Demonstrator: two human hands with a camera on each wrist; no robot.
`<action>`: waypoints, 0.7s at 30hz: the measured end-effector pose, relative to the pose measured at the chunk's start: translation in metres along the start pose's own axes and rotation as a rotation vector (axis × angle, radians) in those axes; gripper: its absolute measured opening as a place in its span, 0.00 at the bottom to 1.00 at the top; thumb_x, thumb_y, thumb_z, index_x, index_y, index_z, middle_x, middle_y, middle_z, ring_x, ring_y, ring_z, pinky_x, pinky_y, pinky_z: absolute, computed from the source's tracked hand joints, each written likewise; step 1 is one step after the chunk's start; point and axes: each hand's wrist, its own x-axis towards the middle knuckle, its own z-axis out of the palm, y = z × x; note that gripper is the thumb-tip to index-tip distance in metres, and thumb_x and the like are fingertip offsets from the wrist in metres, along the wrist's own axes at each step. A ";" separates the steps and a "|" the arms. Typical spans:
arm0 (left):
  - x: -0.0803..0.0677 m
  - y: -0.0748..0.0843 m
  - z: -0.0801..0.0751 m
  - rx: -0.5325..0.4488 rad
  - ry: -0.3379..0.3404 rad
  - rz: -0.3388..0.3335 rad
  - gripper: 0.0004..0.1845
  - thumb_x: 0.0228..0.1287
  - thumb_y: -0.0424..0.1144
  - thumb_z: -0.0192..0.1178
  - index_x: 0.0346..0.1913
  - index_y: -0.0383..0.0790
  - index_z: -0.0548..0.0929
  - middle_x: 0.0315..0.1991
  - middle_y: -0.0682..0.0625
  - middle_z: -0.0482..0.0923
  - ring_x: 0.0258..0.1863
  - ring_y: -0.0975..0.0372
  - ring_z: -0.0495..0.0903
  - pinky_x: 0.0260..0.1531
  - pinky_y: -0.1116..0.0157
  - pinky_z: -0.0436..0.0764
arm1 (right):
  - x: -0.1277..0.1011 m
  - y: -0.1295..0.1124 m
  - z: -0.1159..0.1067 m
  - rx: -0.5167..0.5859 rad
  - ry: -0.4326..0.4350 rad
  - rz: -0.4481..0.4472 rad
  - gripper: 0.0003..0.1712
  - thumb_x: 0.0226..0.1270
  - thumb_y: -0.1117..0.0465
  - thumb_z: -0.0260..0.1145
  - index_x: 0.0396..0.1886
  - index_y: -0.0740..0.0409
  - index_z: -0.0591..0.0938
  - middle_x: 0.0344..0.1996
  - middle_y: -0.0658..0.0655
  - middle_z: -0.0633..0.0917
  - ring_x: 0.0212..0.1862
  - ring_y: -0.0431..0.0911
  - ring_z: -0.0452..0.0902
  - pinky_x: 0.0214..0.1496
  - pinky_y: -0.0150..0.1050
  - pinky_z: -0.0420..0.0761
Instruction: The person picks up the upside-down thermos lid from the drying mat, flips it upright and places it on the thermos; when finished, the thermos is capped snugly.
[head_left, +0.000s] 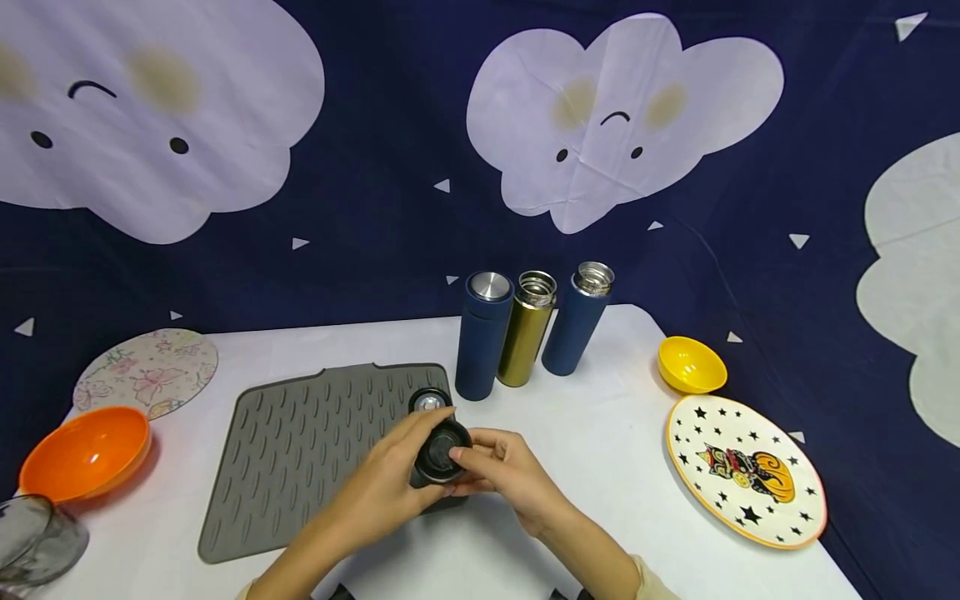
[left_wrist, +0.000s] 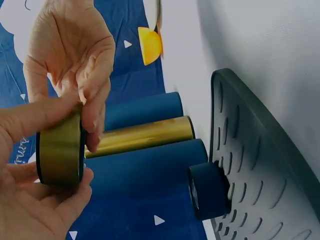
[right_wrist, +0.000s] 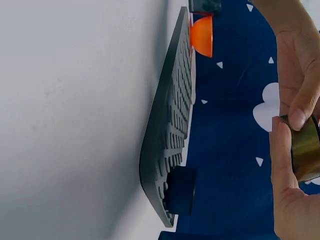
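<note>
Both hands hold a gold bottle lid (left_wrist: 62,152) above the front right part of the drying mat. Its black hollow underside (head_left: 441,454) faces up in the head view. My left hand (head_left: 386,483) grips the lid round its side. From the other side my right hand (head_left: 510,479) pinches the rim, thumb over the edge. A dark blue lid (left_wrist: 209,191) rests on the grey drying mat (head_left: 300,458), just beyond the hands. Behind stand a blue bottle (head_left: 478,354) with a silver-topped lid, an uncapped gold bottle (head_left: 525,337) and an uncapped blue bottle (head_left: 576,329).
To the left are an orange bowl (head_left: 86,454), a floral placemat (head_left: 150,371) and a grey see-through glass container (head_left: 45,550). A yellow bowl (head_left: 692,365) and a star-patterned plate (head_left: 712,500) lie to the right. A dark blue cloud-print cloth (head_left: 375,167) hangs behind the white table.
</note>
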 end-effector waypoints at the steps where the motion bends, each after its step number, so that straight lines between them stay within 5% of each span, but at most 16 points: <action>1: -0.001 0.000 -0.001 -0.037 -0.012 -0.018 0.48 0.46 0.39 0.80 0.72 0.48 0.67 0.65 0.49 0.72 0.62 0.54 0.76 0.58 0.49 0.78 | -0.001 0.000 0.000 -0.009 0.009 -0.009 0.23 0.70 0.60 0.64 0.57 0.74 0.77 0.42 0.58 0.89 0.37 0.42 0.87 0.43 0.36 0.86; 5: -0.003 -0.004 -0.004 -0.221 -0.021 -0.091 0.49 0.51 0.50 0.77 0.75 0.52 0.61 0.70 0.50 0.67 0.66 0.53 0.71 0.63 0.46 0.73 | -0.007 0.002 0.003 -0.078 0.055 -0.094 0.22 0.69 0.64 0.64 0.58 0.73 0.76 0.46 0.65 0.87 0.42 0.42 0.86 0.44 0.34 0.86; 9: -0.003 -0.008 -0.008 -0.397 -0.032 -0.106 0.43 0.57 0.47 0.73 0.73 0.48 0.63 0.70 0.47 0.67 0.68 0.51 0.70 0.67 0.53 0.69 | -0.013 0.004 0.006 -0.264 0.151 -0.300 0.19 0.66 0.67 0.66 0.57 0.65 0.79 0.49 0.65 0.86 0.46 0.44 0.86 0.44 0.35 0.86; 14: -0.004 -0.012 -0.010 -0.564 -0.096 -0.104 0.39 0.62 0.38 0.69 0.73 0.41 0.63 0.70 0.44 0.67 0.69 0.50 0.69 0.68 0.65 0.69 | -0.017 0.007 0.007 -0.714 0.270 -0.769 0.24 0.59 0.73 0.68 0.57 0.61 0.79 0.51 0.60 0.86 0.49 0.48 0.86 0.47 0.34 0.85; 21: -0.002 -0.015 -0.013 -0.749 -0.195 -0.077 0.40 0.60 0.35 0.70 0.73 0.37 0.63 0.71 0.41 0.67 0.71 0.59 0.67 0.66 0.77 0.65 | -0.012 -0.010 0.001 -1.300 0.322 -1.502 0.12 0.71 0.67 0.58 0.46 0.72 0.82 0.47 0.70 0.85 0.47 0.60 0.86 0.52 0.39 0.84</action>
